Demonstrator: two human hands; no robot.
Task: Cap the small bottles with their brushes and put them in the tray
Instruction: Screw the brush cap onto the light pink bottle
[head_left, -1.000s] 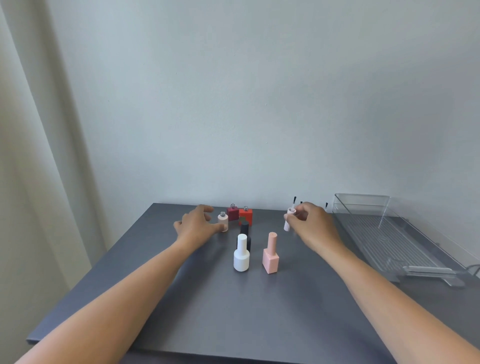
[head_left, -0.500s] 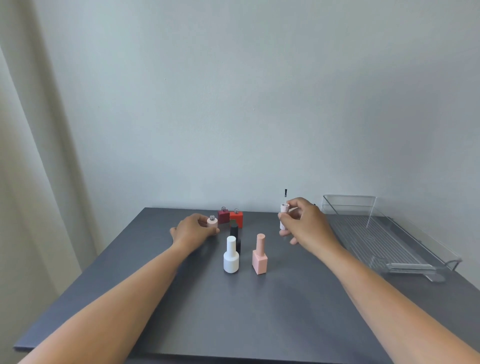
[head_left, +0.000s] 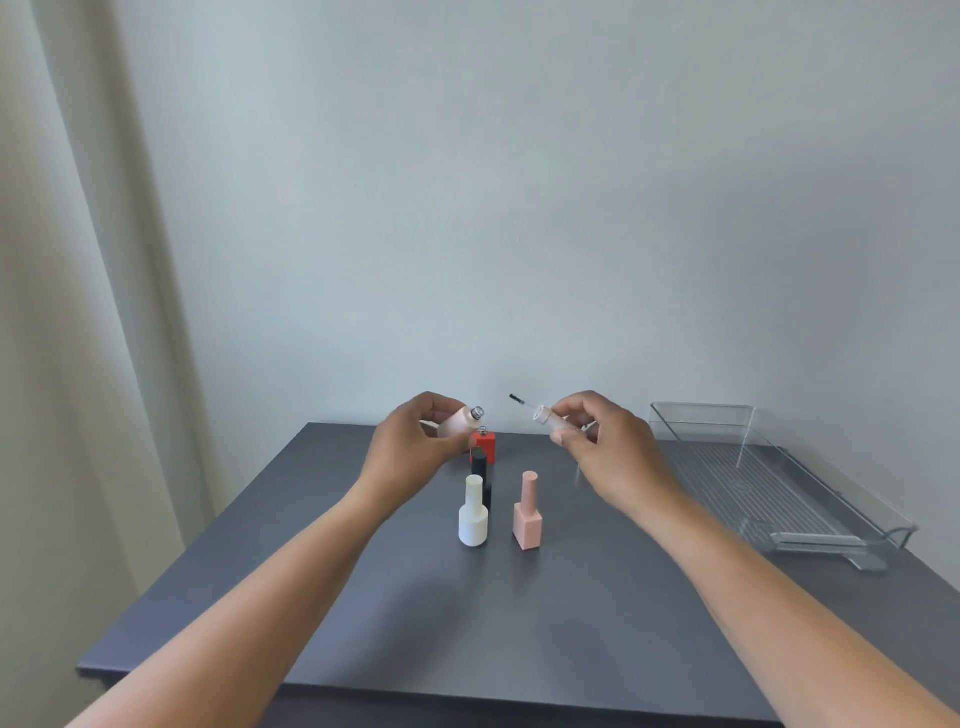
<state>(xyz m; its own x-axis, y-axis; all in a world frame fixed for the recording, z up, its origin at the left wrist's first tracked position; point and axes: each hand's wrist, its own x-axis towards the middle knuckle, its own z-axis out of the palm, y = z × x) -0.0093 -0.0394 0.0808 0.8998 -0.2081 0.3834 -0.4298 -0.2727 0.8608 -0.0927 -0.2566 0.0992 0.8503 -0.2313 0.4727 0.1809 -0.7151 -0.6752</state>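
Both hands are raised above the far part of the grey bench (head_left: 519, 623), facing each other with a small gap between what they hold. The left hand (head_left: 415, 447) curls its fingers and thumb round a pale bottle (head_left: 460, 423), which is tilted so that its open, silvery neck points up and to the right. The right hand (head_left: 608, 447) pinches a brush cap (head_left: 545, 418) of the same pale colour between thumb and fingertips, and the thin wand with its dark tip slants up and left toward the bottle's neck without touching it. Below the left hand a red bottle (head_left: 484, 448) stands uncapped on the bench. Nearer the camera, a capped black bottle (head_left: 480, 465) stands just behind a capped white bottle (head_left: 473, 517), and a capped pink bottle (head_left: 528, 517) stands just to the right of the white one. The clear tray (head_left: 753, 488) lies along the bench's right side, well apart from the bottles, with none of them in it. A plain wall (head_left: 519, 208) rises behind, and a curtain (head_left: 78, 312) hangs at the left.
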